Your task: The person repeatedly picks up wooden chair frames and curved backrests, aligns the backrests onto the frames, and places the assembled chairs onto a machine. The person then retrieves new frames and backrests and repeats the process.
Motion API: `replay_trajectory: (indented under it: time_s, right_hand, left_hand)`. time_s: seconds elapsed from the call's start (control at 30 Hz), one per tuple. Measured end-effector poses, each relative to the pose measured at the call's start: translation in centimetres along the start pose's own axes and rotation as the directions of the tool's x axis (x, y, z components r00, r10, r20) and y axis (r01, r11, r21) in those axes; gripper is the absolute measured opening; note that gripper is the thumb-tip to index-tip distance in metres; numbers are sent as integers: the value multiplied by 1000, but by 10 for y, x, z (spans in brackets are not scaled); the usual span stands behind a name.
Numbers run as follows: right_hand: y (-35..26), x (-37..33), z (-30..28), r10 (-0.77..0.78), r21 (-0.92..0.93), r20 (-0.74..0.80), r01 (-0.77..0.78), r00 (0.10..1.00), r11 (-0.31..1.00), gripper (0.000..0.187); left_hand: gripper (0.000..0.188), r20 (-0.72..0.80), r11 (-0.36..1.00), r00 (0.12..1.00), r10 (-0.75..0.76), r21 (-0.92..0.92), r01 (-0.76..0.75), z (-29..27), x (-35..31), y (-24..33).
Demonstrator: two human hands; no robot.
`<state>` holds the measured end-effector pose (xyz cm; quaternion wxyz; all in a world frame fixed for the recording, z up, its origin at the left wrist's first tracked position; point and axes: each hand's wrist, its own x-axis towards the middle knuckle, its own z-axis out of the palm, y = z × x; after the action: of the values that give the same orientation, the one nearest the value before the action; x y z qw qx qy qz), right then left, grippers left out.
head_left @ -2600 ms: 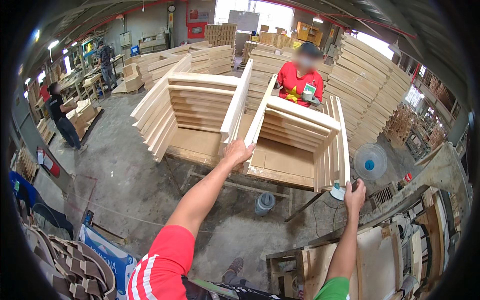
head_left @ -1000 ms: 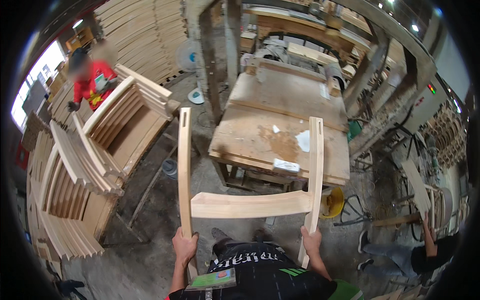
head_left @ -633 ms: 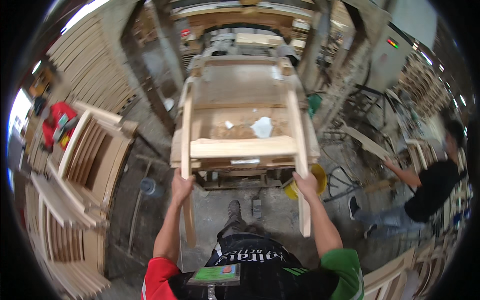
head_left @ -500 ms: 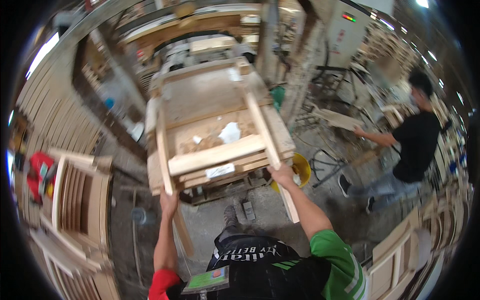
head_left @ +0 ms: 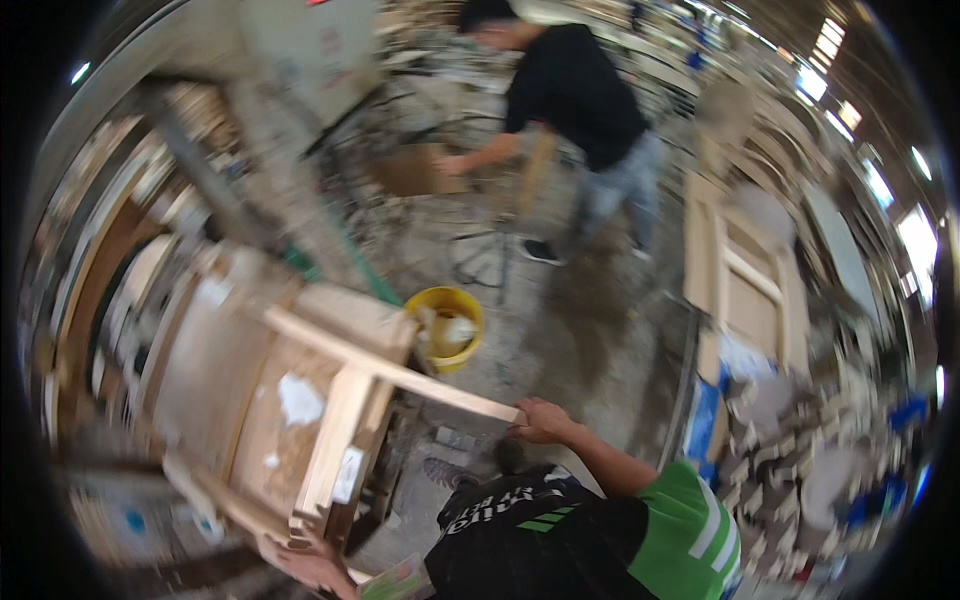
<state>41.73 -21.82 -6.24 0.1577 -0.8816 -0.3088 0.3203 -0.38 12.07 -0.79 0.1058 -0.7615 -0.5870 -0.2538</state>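
Observation:
An H-shaped wooden frame (head_left: 400, 372), two long rails joined by a crosspiece, lies over a wooden worktable (head_left: 355, 300) at the left. My right hand (head_left: 545, 421) is closed around the near end of its right rail. Low in the picture, my left hand (head_left: 308, 562) grips the frame's other rail close to the crosspiece; blur softens its fingers. Between the rails, a white scrap (head_left: 300, 400) rests on the dusty tabletop. A white label (head_left: 348, 474) shows beside the crosspiece.
A yellow bucket (head_left: 444, 328) with scraps stands right of the worktable. Beyond it a person in a black shirt (head_left: 582, 95) holds a brown board (head_left: 412, 170). Wooden panels and frames (head_left: 745, 270) are stacked at the right, above many small wood pieces (head_left: 740, 490).
My view has swung right, so the worktable and frame now appear farther left and turned. My right hand has shifted to the rail's near end. The other person bends forward more.

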Motion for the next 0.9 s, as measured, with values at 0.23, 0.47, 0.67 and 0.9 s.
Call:
replay_trajectory:
  time_s: [0.23,0.47,0.67,0.9]
  right_hand:
    - [83,-117,-25,358,290,-280,-277,891,916,63]
    - [145,-322,-149,533,518,-842,-394,-82,759,35]
    - [157,-526,-170,489,405,-804,-914,-339,33,32]
    - [200,-572,-152,933,101,-342,-992,-112,-82,33]
  left_hand:
    - [59,-99,743,886,452,-507,-436,17,83,192]
    - [48,294,418,556,777,-902,-107,54,-1,351]
    - [37,237,266,352,906,-963,-35,4,-80,434]
    - [35,127,175,184,975,-945,-275,4,-107,475]
